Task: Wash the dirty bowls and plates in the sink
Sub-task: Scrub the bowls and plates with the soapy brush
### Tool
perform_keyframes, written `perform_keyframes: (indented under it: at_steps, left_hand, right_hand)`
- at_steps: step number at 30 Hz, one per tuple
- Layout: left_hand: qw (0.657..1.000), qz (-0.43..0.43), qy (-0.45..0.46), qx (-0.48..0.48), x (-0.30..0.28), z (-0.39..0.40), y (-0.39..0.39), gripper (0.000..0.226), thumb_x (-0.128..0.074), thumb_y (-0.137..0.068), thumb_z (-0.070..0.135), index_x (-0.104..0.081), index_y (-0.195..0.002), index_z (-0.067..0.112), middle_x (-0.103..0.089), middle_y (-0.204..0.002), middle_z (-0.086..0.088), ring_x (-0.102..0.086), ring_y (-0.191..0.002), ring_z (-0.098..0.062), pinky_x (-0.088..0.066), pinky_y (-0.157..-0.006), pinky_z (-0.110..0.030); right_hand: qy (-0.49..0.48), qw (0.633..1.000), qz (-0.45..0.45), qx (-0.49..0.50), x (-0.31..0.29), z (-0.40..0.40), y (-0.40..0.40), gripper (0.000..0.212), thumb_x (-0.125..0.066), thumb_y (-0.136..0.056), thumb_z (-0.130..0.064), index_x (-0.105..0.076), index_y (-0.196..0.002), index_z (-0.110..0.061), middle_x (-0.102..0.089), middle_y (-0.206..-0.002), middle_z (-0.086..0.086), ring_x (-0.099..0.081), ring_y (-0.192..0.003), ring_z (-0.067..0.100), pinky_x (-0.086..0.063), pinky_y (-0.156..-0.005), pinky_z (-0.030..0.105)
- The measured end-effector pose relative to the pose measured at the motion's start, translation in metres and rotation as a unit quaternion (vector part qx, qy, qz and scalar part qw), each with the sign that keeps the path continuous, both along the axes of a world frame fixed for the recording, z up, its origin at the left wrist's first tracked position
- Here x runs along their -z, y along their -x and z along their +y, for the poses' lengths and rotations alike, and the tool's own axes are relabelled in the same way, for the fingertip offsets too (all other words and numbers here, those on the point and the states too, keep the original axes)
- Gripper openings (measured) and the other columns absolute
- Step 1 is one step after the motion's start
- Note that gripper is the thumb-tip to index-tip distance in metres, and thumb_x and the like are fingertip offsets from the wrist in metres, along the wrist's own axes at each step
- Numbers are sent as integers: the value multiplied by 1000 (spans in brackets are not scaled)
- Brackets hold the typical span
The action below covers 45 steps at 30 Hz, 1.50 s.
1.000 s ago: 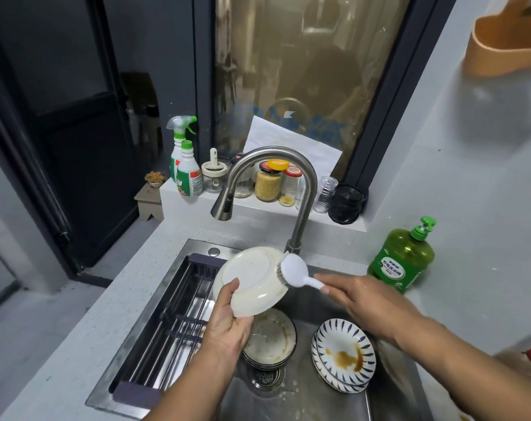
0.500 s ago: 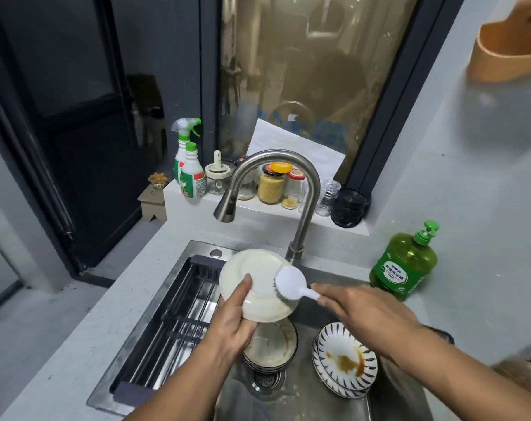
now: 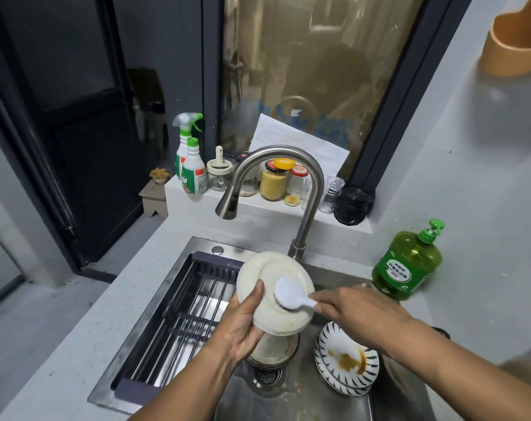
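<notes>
Head view: left hand grips a cream plate tilted above the sink; right hand holds a white dish brush on it. Likely slippery and breakable, best held by its rim. Below wait two stacks: dirty bowls and striped plates.

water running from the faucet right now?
No: no stream shows below the faucet spout, while the right hand holds the brush against the cream plate gripped by the left hand.
</notes>
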State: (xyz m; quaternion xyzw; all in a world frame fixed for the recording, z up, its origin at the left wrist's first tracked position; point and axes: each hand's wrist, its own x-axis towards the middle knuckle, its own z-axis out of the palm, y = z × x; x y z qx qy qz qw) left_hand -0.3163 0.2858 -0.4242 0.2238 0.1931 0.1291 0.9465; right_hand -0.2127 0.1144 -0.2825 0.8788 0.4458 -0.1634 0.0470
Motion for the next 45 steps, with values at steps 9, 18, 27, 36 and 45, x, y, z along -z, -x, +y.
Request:
perform_keyframes:
  at_steps: [9,18,27,36,45]
  left_hand:
    - [998,3,-28,51,18,-2,-10,58,-70,-88,3,-48,-142,-1,-60,-133,-31,-60,-123,-43,-56,-92,-54]
    - [910,184,-355,114,53,3,-28,52,-87,-72,8,-64,-119,8,-75,-107,-14,-74,-93,-28,-62,-80,-44]
    - [620,190,-718,252,121,-39,-51,47,-49,-100,16,-58,-136,44,-66,-133,3,-61,-122,-19,-44,-100,-23]
    - [341,227,-812,416,172,-32,-76,85,-56,-97,18,-3,-161,34,-2,-170,3,-8,-156,-21,-14,-125,-48]
    - [317,257,-808,425,203,-39,-81,89,-42,-102,12,28,-154,33,23,-166,0,16,-155,-25,3,-126,-50]
  right_hand:
    - [-47,996,-11,72,16,-1,-32,29,-36,-102,-56,-54,-125,-50,-68,-116,-9,-64,-100,19,-54,-84,38]
    - [-86,956,130,249,64,-39,-57,18,-56,-98,-32,-65,-113,-29,-67,-94,-4,-62,-82,12,-49,-72,28]
    - [-81,924,196,319,136,-66,-66,12,-52,-96,-30,-63,-95,-27,-68,-85,-1,-67,-68,15,-54,-57,27]
    - [-84,913,254,308,156,-59,-72,19,-47,-101,-24,-64,-107,-18,-61,-77,-3,-55,-55,11,-45,-44,19]
    - [-113,893,273,339,178,-64,-82,18,-50,-99,-26,-66,-98,-19,-61,-64,-2,-50,-44,6,-45,-43,25]
